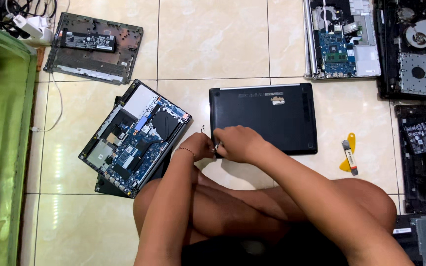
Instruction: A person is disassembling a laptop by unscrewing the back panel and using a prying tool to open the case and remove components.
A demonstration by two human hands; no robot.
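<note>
A: Head view: your left hand [197, 146] and right hand [238, 144] meet at the lower left corner of the closed black laptop [264, 118], mid-frame on the tiled floor [213, 44].

B: Their grip?

A: Both look curled at that corner, pinching something small; what it is, I can't tell. Best work steadily at the edge, and keep clear of the open laptop [135, 136] at left. The yellow pry tool [348, 153] lies right.

An informal laptop-repair spot on a home's tiled floor [213, 44]: opened laptops [134, 138] and bare motherboards [338, 47] lie spread around.
</note>
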